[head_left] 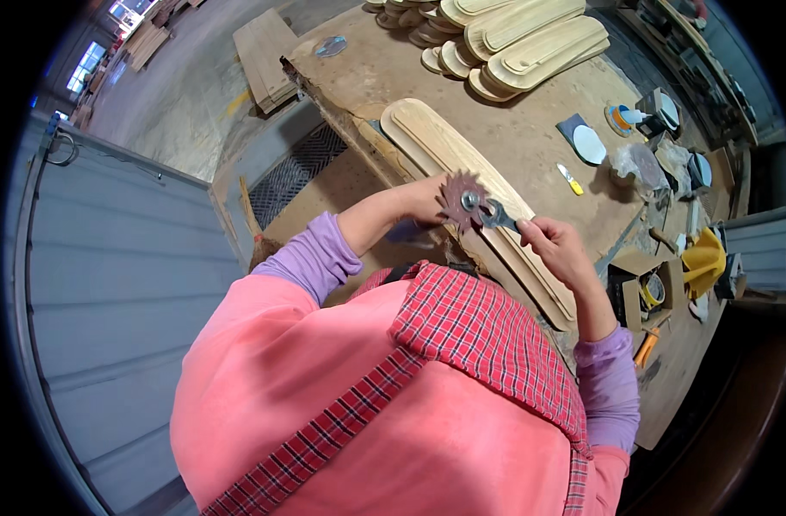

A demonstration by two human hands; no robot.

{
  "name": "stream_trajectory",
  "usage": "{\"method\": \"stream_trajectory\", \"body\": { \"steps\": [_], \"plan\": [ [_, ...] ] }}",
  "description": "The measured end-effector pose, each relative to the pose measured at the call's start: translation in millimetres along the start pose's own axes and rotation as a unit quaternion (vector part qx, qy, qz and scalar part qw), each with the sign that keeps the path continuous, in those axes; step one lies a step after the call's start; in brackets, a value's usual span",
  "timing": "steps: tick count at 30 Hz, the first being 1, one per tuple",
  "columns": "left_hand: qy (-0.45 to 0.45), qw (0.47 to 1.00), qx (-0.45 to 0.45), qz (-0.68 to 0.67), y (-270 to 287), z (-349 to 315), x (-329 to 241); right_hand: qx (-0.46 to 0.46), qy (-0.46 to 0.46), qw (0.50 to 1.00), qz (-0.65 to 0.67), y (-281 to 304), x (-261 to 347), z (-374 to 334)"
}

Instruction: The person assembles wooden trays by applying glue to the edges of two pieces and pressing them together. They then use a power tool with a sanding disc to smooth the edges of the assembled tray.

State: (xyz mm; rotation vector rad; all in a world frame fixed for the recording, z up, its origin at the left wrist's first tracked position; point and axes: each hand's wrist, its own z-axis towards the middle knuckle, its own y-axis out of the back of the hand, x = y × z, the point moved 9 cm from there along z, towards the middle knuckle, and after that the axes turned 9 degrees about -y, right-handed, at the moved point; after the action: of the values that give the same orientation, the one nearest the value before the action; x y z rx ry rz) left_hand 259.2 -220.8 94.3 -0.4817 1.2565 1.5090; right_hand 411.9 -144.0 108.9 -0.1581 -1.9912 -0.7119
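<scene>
A reddish-brown toothed disc (453, 191) with a metal nut at its centre is in front of me, over the near edge of a long wooden board. My left hand (425, 199) is closed at the disc's left side, its fingers mostly hidden behind the teeth. From the right, my right hand (558, 248) grips the handle end of a dark open-end wrench (503, 218), whose jaw is at the nut. Beneath both hands, the pale board (419, 129) with rounded ends and a stepped edge lies slantwise along the workbench (358, 77).
Similar boards (530, 52) are piled at the far side. Rightward lie a white round pad (589, 144), a yellow utility knife (571, 180), a cardboard box (641, 288), a yellow cloth (704, 262) and an orange-handled tool (647, 347). A grey metal panel (126, 301) stands at left.
</scene>
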Motion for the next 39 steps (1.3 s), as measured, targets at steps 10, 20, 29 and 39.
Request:
{"method": "stream_trajectory", "body": {
  "steps": [10, 20, 29, 39],
  "plan": [
    [0.041, 0.941, 0.185, -0.280, -38, 9, -38, 0.150, 0.016, 0.984, -0.096, -2, 34, 5],
    [-0.049, 0.970, 0.163, -0.171, -47, -4, -17, 0.153, 0.005, 0.983, -0.107, -13, 26, -10],
    [-0.004, 0.987, -0.149, 0.062, -19, 1, -7, 0.066, -0.095, 0.992, 0.053, -25, -18, -5],
    [0.124, 0.946, -0.279, 0.108, 29, -15, 21, 0.010, -0.106, 0.979, 0.176, -67, -5, 11]
  ]
}}
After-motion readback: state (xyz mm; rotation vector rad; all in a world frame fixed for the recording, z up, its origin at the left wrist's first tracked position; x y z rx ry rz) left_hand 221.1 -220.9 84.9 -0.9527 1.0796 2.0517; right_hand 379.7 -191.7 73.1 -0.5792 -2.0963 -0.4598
